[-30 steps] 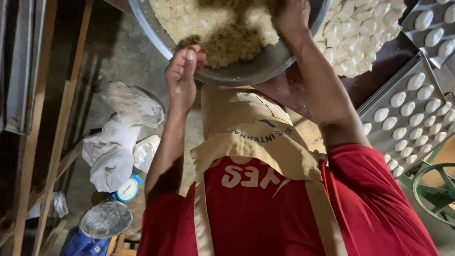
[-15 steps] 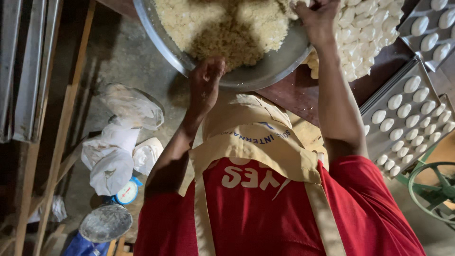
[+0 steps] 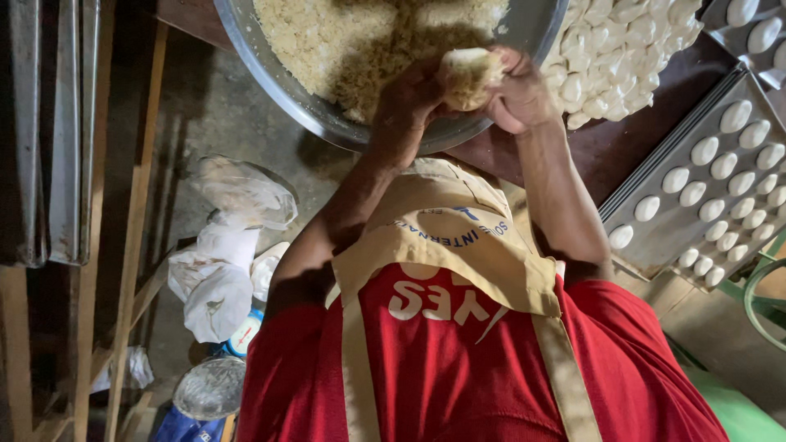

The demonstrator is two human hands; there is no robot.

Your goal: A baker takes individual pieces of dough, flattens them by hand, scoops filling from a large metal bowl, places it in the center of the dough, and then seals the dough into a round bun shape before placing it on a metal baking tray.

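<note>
- A pale lump of filling sits pressed between both hands, just above the near rim of the big metal bowl.
- The left hand is cupped and curled around the lump's left side, fingers closed against it.
- The right hand closes on the lump's other side, fingers bent over it, so the two hands meet around it.
- The bowl holds a heap of the same crumbly, yellowish mixture, which fills most of it; the hands cast a shadow across the middle.
- Right of the bowl, touching its edge, lies a pile of small white dough pieces on a dark brown table.
- Further right of the bowl, a metal tray carries rows of white oval dough pieces, set apart from one another.
- Below the bowl, the person wears a tan apron over a red shirt.
- Left of the bowl, on the floor, lie crumpled white plastic bags and a round metal lid.
</note>
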